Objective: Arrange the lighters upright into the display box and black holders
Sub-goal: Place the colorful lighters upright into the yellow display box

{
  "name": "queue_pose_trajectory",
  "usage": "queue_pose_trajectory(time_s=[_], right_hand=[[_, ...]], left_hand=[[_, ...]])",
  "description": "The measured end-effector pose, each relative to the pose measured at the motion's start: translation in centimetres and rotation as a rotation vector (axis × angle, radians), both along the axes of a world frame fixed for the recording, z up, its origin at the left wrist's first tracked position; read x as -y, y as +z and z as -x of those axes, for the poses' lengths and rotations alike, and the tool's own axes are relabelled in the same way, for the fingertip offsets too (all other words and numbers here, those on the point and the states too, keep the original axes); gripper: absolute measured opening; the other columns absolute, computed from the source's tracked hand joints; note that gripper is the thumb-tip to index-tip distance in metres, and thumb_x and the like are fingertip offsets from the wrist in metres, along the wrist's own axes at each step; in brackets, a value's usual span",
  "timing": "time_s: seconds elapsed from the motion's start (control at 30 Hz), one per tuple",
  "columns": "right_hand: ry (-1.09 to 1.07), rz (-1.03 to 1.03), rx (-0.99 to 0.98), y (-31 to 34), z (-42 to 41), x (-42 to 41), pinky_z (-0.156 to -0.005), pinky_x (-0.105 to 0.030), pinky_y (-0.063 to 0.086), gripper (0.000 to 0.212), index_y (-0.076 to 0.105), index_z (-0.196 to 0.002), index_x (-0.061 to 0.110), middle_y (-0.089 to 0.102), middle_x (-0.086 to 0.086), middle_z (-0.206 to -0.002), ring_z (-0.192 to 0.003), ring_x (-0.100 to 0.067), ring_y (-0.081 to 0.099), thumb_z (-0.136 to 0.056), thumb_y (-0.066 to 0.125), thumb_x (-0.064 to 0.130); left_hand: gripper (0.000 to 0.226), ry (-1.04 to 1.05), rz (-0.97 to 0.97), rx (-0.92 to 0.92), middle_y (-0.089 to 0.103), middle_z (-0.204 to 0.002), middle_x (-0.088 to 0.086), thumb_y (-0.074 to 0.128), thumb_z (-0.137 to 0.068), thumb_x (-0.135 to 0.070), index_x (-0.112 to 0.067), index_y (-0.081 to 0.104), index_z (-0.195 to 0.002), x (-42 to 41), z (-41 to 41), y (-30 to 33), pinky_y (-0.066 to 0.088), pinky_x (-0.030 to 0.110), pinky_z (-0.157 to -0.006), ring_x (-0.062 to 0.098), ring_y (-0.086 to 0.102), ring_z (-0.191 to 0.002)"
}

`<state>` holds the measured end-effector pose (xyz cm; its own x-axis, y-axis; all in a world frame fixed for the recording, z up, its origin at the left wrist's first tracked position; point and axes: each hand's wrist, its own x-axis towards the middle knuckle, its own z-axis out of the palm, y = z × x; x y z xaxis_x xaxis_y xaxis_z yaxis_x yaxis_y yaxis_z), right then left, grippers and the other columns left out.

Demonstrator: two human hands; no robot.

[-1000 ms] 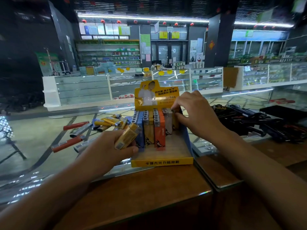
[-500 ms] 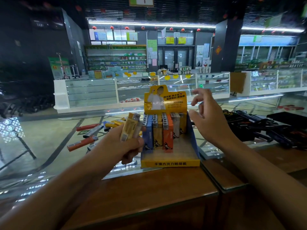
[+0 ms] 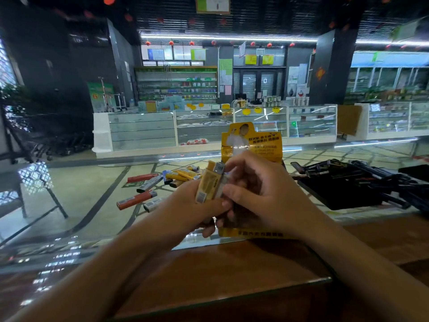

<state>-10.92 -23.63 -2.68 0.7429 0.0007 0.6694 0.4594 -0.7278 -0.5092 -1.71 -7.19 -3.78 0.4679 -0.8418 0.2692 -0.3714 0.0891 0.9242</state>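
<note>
Between both hands, in front of the box (image 3: pixel 250 234), stands a small bunch of lighters (image 3: pixel 210 184): flat yellow bodies with silver metal caps, one pale and clear. Half a second ago the right hand (image 3: pixel 260 194) hung spread beside the box; now it has crossed over, pinching the pale lighter, while the left hand (image 3: pixel 197 205) still grips the bunch. Behind them rises the box's yellow card back. Loose orange, grey and yellow lighters (image 3: pixel 160 182) lie on the glass counter (image 3: pixel 76 201), black holders (image 3: pixel 352 182) to the right.
</note>
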Motion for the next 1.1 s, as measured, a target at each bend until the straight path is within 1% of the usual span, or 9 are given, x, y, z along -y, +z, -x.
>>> queue_pose_trajectory(time_s=[0.13, 0.23, 0.3, 0.4, 0.5, 0.6, 0.83, 0.97, 1.1], right_hand=[[-0.057, 0.08, -0.029, 0.2, -0.3, 0.4, -0.073, -0.033, 0.052, 0.031, 0.059, -0.117, 0.03, 0.065, 0.011, -0.091, -0.082, -0.01, 0.064, -0.088, 0.062, 0.04], [0.083, -0.003, -0.162, 0.6, -0.5, 0.9, -0.078, -0.044, 0.055, 0.036, 0.059, -0.125, 0.031, 0.064, 0.007, -0.086, -0.083, -0.017, 0.067, -0.089, 0.062, 0.034], [0.206, -0.072, -0.233, 1.1, -0.6, 1.3, -0.072, -0.039, 0.055, 0.032, 0.063, -0.12, 0.025, 0.062, 0.004, -0.08, -0.078, -0.02, 0.066, -0.089, 0.065, 0.027], [0.287, -0.153, -0.234, 1.7, -1.0, 1.9, -0.068, -0.03, 0.052, 0.021, 0.067, -0.106, 0.02, 0.063, 0.0, -0.075, -0.072, -0.017, 0.064, -0.085, 0.069, 0.022], [0.298, -0.278, -0.166, 2.1, -1.2, 2.7, -0.054, -0.024, 0.047, 0.017, 0.069, -0.101, 0.018, 0.059, -0.011, -0.067, -0.057, -0.018, 0.056, -0.085, 0.068, 0.02], [0.326, -0.391, -0.115, 2.2, -1.3, 3.6, -0.043, -0.02, 0.037, 0.011, 0.07, -0.096, 0.02, 0.056, -0.003, -0.06, -0.047, -0.013, 0.046, -0.086, 0.067, 0.023], [0.306, -0.387, -0.023, 1.9, -1.0, 3.3, -0.045, -0.015, 0.038, 0.019, 0.067, -0.101, 0.008, 0.051, -0.005, -0.057, -0.045, -0.005, 0.048, -0.084, 0.062, 0.015], [0.261, -0.388, 0.005, 1.8, -1.0, 3.6, -0.051, -0.013, 0.043, 0.019, 0.069, -0.1, 0.013, 0.057, -0.004, -0.061, -0.054, -0.008, 0.056, -0.082, 0.064, 0.018], [0.215, -0.298, 0.019, 1.3, -0.6, 3.9, -0.053, -0.014, 0.043, 0.021, 0.068, -0.106, 0.017, 0.06, -0.003, -0.067, -0.057, -0.006, 0.056, -0.086, 0.063, 0.02]], left_hand=[[0.004, -0.041, -0.026, 0.027, 0.066, -0.076, 0.004, 0.056, -0.098, -0.006, -0.003, 0.058, -0.096, 0.2, -0.3, -0.2, 0.05, 0.023, -0.051, 0.016, 0.063, -0.065], [0.009, -0.101, -0.033, 0.024, 0.068, -0.076, 0.006, 0.058, -0.094, -0.015, -0.009, 0.06, -0.089, 0.3, -0.4, -0.1, 0.052, 0.025, -0.056, 0.018, 0.065, -0.067], [0.009, -0.147, -0.043, 0.003, 0.07, -0.08, 0.009, 0.058, -0.093, -0.018, -0.011, 0.062, -0.089, 0.2, -0.5, -0.3, 0.05, 0.025, -0.056, 0.02, 0.065, -0.068], [0.01, -0.196, 0.021, -0.068, 0.072, -0.093, 0.014, 0.062, -0.093, -0.022, -0.013, 0.066, -0.096, 0.2, -0.5, -0.2, 0.05, 0.023, -0.058, 0.021, 0.066, -0.073], [0.024, -0.186, 0.137, -0.215, 0.071, -0.098, 0.017, 0.059, -0.092, -0.02, -0.003, 0.063, -0.108, 0.1, -0.6, 0.4, 0.051, 0.024, -0.059, 0.021, 0.066, -0.077], [0.033, -0.111, 0.147, -0.221, 0.072, -0.097, 0.015, 0.058, -0.089, -0.024, -0.003, 0.06, -0.114, -0.1, -0.9, 0.6, 0.049, 0.023, -0.052, 0.02, 0.065, -0.071], [0.031, -0.035, 0.071, -0.083, 0.073, -0.098, 0.015, 0.056, -0.096, -0.03, -0.004, 0.055, -0.113, 0.5, -0.9, 0.3, 0.04, 0.017, -0.039, 0.011, 0.053, -0.043], [0.033, 0.041, 0.032, 0.017, 0.075, -0.099, 0.011, 0.054, -0.09, -0.033, -0.012, 0.056, -0.116, 0.5, -0.5, 0.5, 0.038, 0.018, -0.039, 0.009, 0.047, -0.039], [0.028, 0.094, -0.01, 0.136, 0.075, -0.08, 0.004, 0.06, -0.085, -0.034, -0.012, 0.065, -0.102, 0.5, 0.0, 0.4, 0.037, 0.015, -0.041, 0.009, 0.046, -0.039]])
